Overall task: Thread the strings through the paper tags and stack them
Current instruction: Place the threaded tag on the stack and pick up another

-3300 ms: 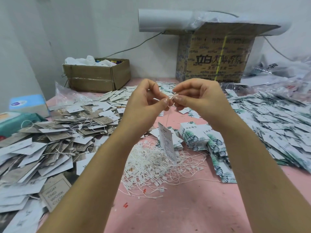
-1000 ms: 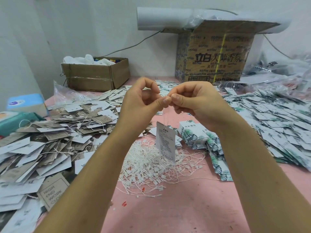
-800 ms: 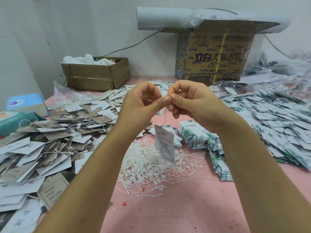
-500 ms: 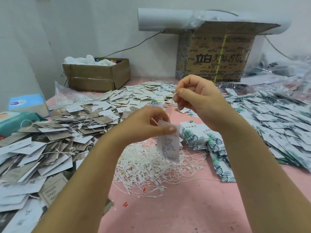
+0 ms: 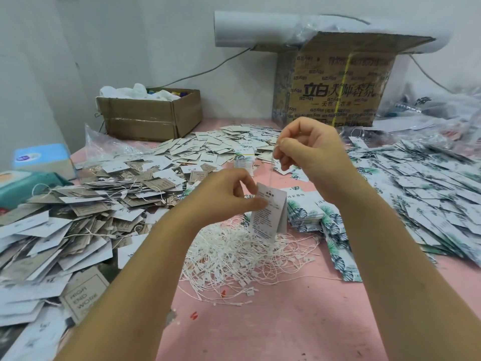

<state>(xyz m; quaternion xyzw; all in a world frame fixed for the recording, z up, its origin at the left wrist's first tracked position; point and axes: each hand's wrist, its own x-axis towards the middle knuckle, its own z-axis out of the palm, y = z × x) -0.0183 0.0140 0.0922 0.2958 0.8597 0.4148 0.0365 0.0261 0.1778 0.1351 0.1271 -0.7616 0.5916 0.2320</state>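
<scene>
A pink tabletop against a white wall lies under drifts of paper tags. At centre the left hand pinches the upper edge of a white printed tag between thumb and fingers; the tag hangs upright just above a loose heap of white strings. At 1 o'clock from it the right hand sits higher, thumb and forefinger nipped together on a thin string that runs straight down to the tag's top. Short stacks of leaf-print tags lie at 3 o'clock of the held tag. At 9 o'clock sprawls a pile of brown and white tags with cords among them. A small open cardboard box stands at 11 o'clock by the wall, a larger printed carton at 1 o'clock
</scene>
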